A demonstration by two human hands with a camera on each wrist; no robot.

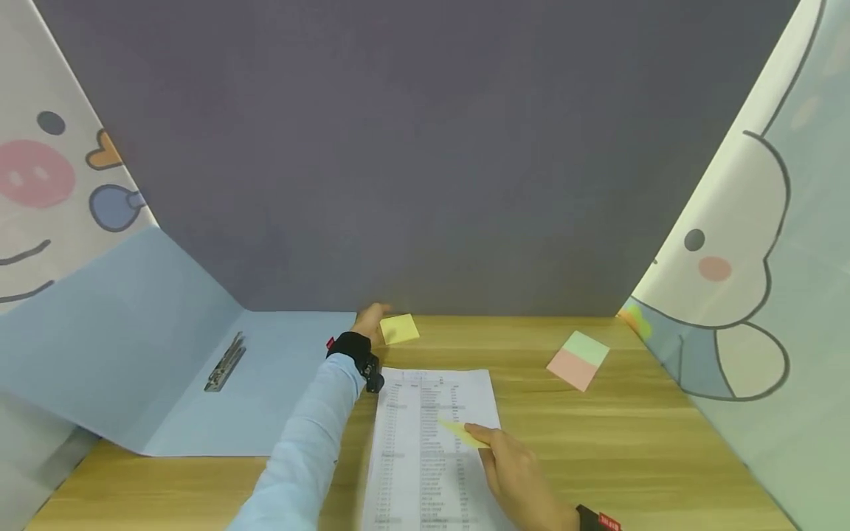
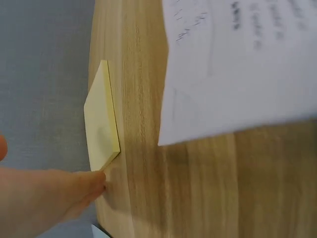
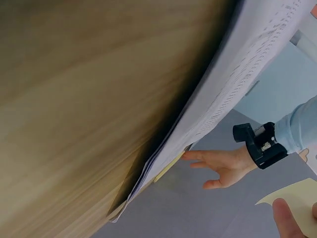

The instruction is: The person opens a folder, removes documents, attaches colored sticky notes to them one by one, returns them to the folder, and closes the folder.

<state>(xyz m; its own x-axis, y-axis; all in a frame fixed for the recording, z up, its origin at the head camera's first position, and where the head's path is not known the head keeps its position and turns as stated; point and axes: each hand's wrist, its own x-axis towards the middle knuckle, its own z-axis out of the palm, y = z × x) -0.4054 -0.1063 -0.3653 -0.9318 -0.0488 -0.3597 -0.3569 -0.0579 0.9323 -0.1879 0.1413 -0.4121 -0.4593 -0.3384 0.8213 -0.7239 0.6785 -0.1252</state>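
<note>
Yellow paper is making up the little note (image 1: 462, 434) that the right hand (image 1: 521, 472) is pinching by one side with thumb and finger. The note is hanging over the printed sheets (image 1: 432, 479), about midway between the left and right edges of the table (image 1: 664, 457); how high, I cannot tell. One of its corners is curling, so it should be feeling very light and floppy, and a hard squeeze could be leaving a crease. Holding just a side, as the hand is doing, should be keeping it flattest.

Near the middle of the table's back edge, the yellow pad (image 1: 399, 329) is lying flat. The left hand (image 1: 369, 324) is touching it with stretched-out fingers, thumb spread away, not squeezing. That pad is looking thicker, so it is probably being stiffer; two opposite sides should be giving a good hold.

Pink and green notes (image 1: 572, 371) are lying near the back right corner. A blue folder (image 1: 292, 383) is resting near the back left corner.
</note>
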